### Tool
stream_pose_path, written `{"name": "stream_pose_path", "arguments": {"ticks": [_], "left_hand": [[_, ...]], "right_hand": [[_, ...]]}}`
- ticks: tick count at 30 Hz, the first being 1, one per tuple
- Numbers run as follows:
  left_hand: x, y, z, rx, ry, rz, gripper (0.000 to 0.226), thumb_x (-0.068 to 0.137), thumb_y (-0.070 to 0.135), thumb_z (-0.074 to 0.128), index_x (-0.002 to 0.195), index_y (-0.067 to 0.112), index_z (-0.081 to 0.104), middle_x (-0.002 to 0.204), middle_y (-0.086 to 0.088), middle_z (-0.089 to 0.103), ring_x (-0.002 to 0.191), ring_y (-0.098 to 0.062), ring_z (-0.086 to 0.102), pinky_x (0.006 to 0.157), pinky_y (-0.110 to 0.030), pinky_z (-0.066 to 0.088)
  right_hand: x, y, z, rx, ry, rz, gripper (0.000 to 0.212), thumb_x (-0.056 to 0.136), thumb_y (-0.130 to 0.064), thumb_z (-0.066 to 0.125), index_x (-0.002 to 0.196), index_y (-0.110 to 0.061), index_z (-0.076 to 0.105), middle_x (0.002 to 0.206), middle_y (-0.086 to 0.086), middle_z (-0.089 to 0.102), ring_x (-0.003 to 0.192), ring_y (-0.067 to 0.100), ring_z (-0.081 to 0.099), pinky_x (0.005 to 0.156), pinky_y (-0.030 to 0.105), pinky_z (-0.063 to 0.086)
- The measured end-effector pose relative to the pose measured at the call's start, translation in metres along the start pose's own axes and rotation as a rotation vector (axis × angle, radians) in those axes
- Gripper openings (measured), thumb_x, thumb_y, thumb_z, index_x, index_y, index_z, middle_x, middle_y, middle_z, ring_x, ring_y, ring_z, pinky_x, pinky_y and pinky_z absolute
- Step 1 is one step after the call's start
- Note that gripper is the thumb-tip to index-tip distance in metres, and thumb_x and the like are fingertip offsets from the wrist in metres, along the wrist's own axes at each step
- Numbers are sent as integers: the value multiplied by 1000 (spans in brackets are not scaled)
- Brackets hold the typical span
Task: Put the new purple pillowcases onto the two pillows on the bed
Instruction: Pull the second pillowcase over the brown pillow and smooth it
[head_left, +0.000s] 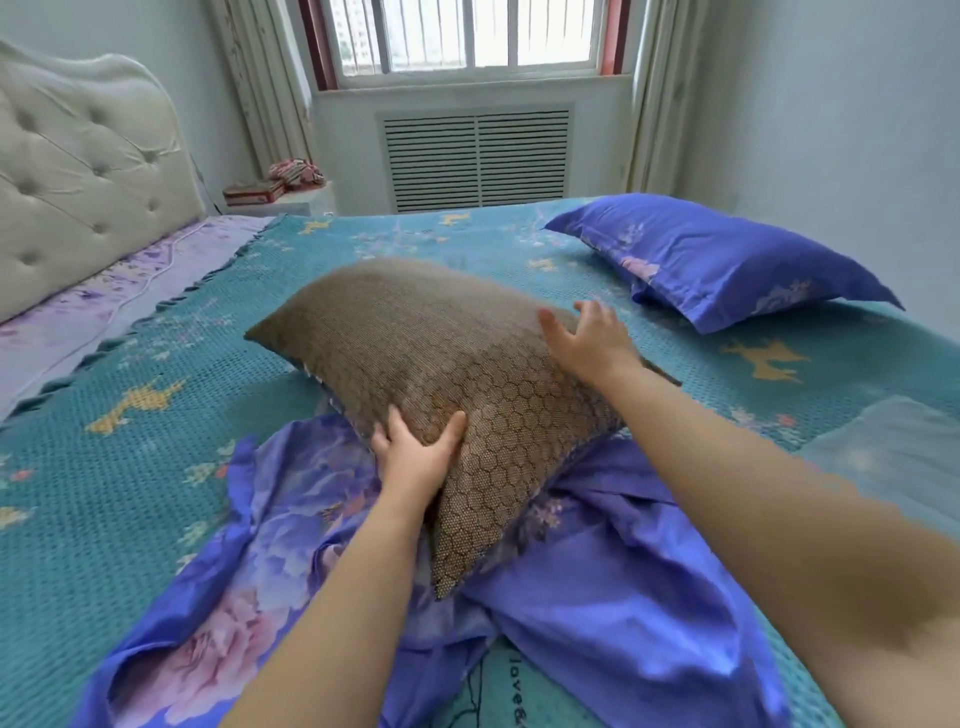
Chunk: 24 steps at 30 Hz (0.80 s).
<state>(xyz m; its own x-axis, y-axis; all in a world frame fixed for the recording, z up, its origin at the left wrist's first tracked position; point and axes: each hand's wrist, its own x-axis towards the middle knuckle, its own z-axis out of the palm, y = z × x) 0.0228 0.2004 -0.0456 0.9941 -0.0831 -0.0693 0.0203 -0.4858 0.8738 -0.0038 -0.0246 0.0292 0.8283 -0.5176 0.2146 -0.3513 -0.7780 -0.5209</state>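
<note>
Left hand (415, 457) grips the near-left edge of a brown woven pillow with a honeycomb pattern (457, 374), thumb on top and fingers curled round the underside. Right hand (592, 343) lies flat on the pillow's far right side, fingers spread and straight, pressing rather than gripping.

The pillow is bare, with no case on it. Its long axis runs from the near corner, close to the person, away toward the far left, and it sits tilted, the near corner pointing down. That near end rests on a loose purple pillowcase with pink flowers (597, 561), which lies crumpled and spread on the bed directly below and nearer than both hands. I cannot tell where the case's open mouth is among the folds.

The relation that matters: the pillowcase lies on the near side of the pillow, beneath it, so the pillow's near corner is the end likeliest to enter first. The left hand is nearer to the case and better placed to reach its fabric, while the right steadies the pillow.

Well apart, at the far right of the teal patterned bed cover (156, 364), a second pillow already dressed in a matching purple case (717, 260) lies flat, so about half the task looks done.
</note>
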Motion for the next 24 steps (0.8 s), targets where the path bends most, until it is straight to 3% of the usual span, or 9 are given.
{"name": "stream_pose_path", "arguments": {"ticks": [3,6,7,9,11,14,18,21,24], "left_hand": [[9,-17,5,99,-14,16,104,74,70,57,150,12,16,155,-13,13,142,-29,19,115,-38,16],[22,-31,-1,41,-83,-74,123,49,90,51,139,7,42,145,-16,38,134,-29,36,114,-40,27],[25,-33,-4,-57,-76,-135,128,39,93,49,133,6,50,138,-16,48,128,-29,46,110,-41,35],[27,-34,-10,-373,-4,-284,122,36,88,63,123,3,57,122,-15,61,110,-31,60,97,-45,48],[25,-29,-15,-653,41,-390,102,51,69,78,122,-1,56,115,-15,64,101,-32,63,89,-50,52],[16,-20,-20,-699,161,-362,72,70,47,78,120,0,58,116,-14,64,103,-30,61,92,-46,50],[-20,9,-21,-570,237,-118,35,86,20,63,114,0,62,111,-9,64,106,-20,58,91,-30,45],[-51,36,-18,-523,161,26,33,89,18,59,117,-1,61,113,-13,65,109,-23,59,87,-29,43],[-67,69,-17,-451,73,157,32,90,17,58,117,1,61,105,-7,62,105,-17,57,81,-26,40]], "right_hand": [[32,16,5,75,-77,222,116,69,-88,27,150,-5,13,157,17,9,145,35,11,117,51,13],[32,39,26,136,-231,369,132,61,-90,43,149,1,8,155,19,20,142,34,22,116,42,17],[26,43,32,176,-273,370,124,65,-84,51,146,4,17,150,18,32,137,32,34,112,36,25],[19,43,37,348,-270,300,87,73,-61,68,132,0,47,125,9,56,115,26,54,93,27,42],[6,30,26,581,-194,186,43,78,-34,76,112,-11,65,101,2,65,94,19,60,75,23,47],[-21,6,-4,758,-19,36,14,78,-13,74,92,-14,71,86,1,71,79,16,65,78,26,52],[-76,-20,-51,532,324,-183,21,82,-25,67,99,-15,71,88,2,73,82,19,66,81,35,52],[-129,-19,-83,427,559,-214,29,80,-37,60,99,-17,68,78,1,70,64,18,58,70,33,49],[-185,0,-102,353,741,-168,32,81,-37,57,102,-15,67,78,10,69,70,26,61,70,39,50]]}}
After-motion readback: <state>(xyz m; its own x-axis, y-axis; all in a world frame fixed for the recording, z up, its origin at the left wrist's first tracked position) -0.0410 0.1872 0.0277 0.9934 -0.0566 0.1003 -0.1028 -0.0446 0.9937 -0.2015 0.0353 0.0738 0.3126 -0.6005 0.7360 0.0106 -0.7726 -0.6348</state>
